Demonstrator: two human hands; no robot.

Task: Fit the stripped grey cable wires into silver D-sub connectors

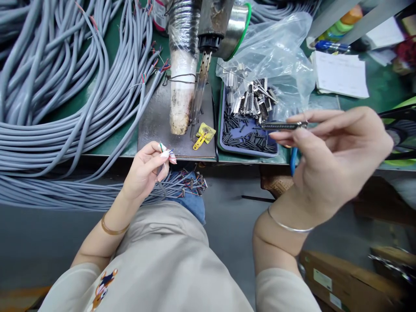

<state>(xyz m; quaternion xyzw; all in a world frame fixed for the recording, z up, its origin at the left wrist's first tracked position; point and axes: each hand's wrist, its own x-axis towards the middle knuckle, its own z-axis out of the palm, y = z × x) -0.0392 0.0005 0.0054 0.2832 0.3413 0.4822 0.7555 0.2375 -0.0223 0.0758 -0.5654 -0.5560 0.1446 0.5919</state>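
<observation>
Thin coloured wire ends (169, 151) of a grey cable are pinched in my left hand (147, 169), in front of the dark metal plate (156, 123). My right hand (334, 156) holds a metal connector (282, 126) between thumb and fingers, over the right edge of the blue-grey tray (248, 151). That tray holds short black tubes (250, 141) and a pile of similar connectors (253, 102), partly under a clear plastic bag (282, 56). Several finished-looking cable ends with connectors (195, 184) lie across my lap.
Grey cables (74, 125) cover the left side. A soldering iron (200, 86) and a taped duct (182, 91) hang over the plate, near a solder spool (234, 32) and a yellow clip (200, 139). Paper sheets (341, 73) lie at the right; cardboard boxes (344, 277) stand below.
</observation>
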